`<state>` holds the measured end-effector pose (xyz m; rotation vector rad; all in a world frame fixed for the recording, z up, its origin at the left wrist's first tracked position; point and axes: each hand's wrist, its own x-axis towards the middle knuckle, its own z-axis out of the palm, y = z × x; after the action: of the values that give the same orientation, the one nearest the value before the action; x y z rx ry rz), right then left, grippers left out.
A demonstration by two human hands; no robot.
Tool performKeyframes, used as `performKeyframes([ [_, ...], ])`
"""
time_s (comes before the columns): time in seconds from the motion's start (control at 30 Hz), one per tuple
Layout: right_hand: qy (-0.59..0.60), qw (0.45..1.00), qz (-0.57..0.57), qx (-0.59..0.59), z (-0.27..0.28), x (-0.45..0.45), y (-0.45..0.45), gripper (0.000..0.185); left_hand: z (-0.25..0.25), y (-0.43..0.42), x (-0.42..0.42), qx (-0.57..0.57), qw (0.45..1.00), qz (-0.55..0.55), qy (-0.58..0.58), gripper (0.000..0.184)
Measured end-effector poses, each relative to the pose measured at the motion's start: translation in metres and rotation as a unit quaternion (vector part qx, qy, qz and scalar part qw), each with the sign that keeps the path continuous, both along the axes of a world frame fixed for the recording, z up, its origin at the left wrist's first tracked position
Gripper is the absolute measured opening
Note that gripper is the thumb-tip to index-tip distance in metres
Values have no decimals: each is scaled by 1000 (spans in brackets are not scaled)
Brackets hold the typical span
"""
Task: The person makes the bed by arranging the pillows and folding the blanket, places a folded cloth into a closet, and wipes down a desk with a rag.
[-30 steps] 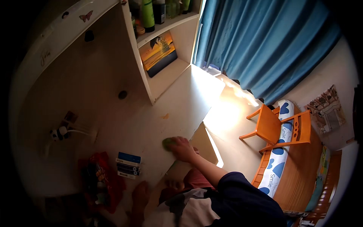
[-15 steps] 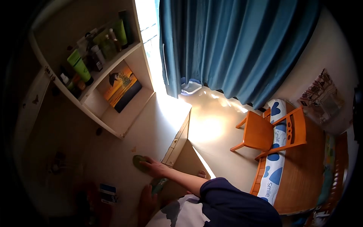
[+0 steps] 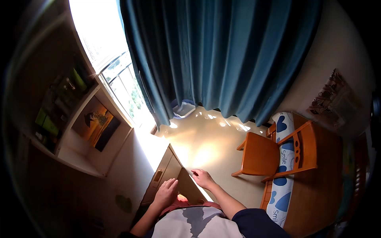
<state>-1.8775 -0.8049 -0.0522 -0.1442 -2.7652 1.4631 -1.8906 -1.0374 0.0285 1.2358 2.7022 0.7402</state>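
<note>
My left hand [image 3: 166,193] is held above the front edge of the white desk [image 3: 137,166], beside the drawer front [image 3: 162,171]. Its fingers are stretched out and nothing shows in them. To the right, my right hand [image 3: 203,179] hangs in the air in front of my body, its fingers loosely bent, with nothing visible in it. A flat dark green thing [image 3: 124,203] lies on the shaded desk top to the left, apart from both hands; its kind is hard to make out.
A shelf [image 3: 89,158] with a sunset picture [image 3: 96,127] and several bottles and tubes stands at the left. Blue curtains [image 3: 222,59] hang beside the bright window. On the right are an orange wooden chair [image 3: 260,154] and a bed with a "Smile" cloth [image 3: 282,158].
My right hand has let go of the green thing on the desk and moved right. The left hand has risen into the light. The view has turned toward the window.
</note>
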Motion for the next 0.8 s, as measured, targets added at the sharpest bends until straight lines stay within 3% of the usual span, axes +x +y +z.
performKeyframes([
  [0.1,-15,997,-75,-21,-13,-2,31,30,-7,28,-42,-38,997,-61,-4,53],
  [0.3,-6,985,-173,-3,-22,-43,111,27,-16,87,-151,-52,996,-36,-60,58],
  [0.57,11,952,-306,-21,-11,-114,213,26,0,196,-278,-33,987,-156,-11,53],
  [0.63,60,934,-351,-18,-22,-120,235,25,1,219,-295,-47,978,-202,25,53],
  [0.7,65,922,-382,-6,-16,-124,270,23,4,241,-303,-8,977,-208,-43,49],
  [0.8,122,875,-466,-34,-1,-140,352,23,-34,263,-328,-12,977,-202,-66,53],
])
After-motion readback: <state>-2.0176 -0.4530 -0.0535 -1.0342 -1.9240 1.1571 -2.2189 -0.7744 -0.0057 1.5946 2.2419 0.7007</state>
